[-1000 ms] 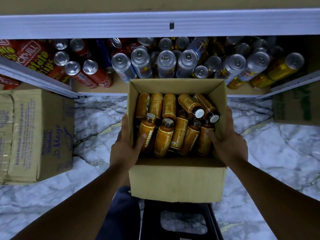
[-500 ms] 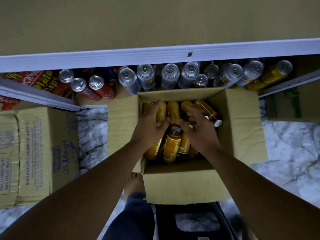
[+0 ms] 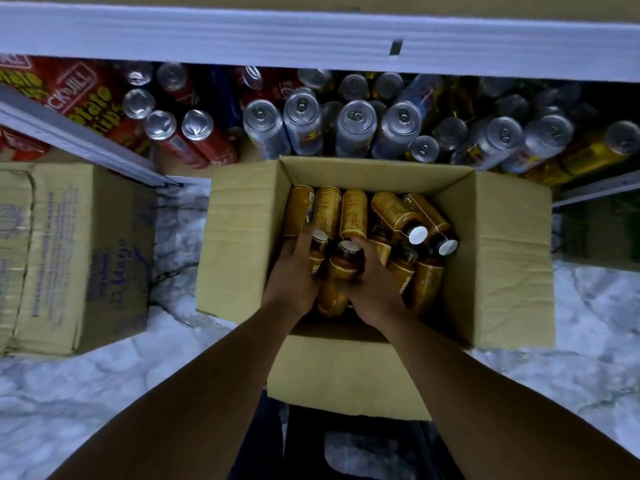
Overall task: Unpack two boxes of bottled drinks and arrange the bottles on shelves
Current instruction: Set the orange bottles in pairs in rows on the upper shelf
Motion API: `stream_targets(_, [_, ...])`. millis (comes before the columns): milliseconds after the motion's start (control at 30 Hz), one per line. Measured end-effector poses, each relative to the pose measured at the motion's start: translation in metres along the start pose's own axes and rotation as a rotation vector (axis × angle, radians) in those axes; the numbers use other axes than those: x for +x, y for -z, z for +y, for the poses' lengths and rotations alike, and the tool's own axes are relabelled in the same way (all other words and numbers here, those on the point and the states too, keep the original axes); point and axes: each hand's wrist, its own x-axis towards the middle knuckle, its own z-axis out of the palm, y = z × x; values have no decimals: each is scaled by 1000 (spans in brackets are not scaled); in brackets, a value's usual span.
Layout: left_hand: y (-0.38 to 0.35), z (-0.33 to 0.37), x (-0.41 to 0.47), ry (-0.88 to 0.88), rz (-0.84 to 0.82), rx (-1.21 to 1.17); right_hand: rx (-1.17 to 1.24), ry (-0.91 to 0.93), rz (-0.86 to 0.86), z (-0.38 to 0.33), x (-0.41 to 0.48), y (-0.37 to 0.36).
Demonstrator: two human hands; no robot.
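Observation:
An open cardboard box (image 3: 498, 258) sits in front of me with its side flaps spread, holding several amber bottles (image 3: 353, 213) with gold labels. Both my hands are inside it. My left hand (image 3: 292, 275) grips a dark-capped bottle (image 3: 318, 249) near the box's left side. My right hand (image 3: 372, 285) grips the neighbouring bottle (image 3: 346, 263) by its shoulder. Two bottles with white bases (image 3: 417, 234) lie tipped at the right. The low shelf (image 3: 180, 161) behind the box carries cans.
A white shelf edge (image 3: 311, 36) runs across the top. Silver and red cans (image 3: 356, 126) crowd the low shelf. A closed printed carton (image 3: 69, 258) stands on the marble floor (image 3: 104, 393) at left. A dark stool (image 3: 353, 445) is under the box.
Both hands have sunk deeper among the bottles and closed round one each; half a second ago they were just reaching in. Before that they held the box's side flaps.

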Motion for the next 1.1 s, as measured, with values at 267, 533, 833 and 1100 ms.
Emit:
stream_targets(267, [16, 8, -18, -113, 131, -158, 211, 33, 37, -8, -31, 23])
stream_targets(533, [111, 102, -55, -118, 57, -467, 232, 123, 89, -102, -91, 114])
stream_targets(833, [248, 243, -194, -239, 58, -515, 249, 311, 153, -277, -240, 205])
stream_targets(1100, [359, 336, -321, -422, 127, -522, 255, 430, 215, -394, -380, 258])
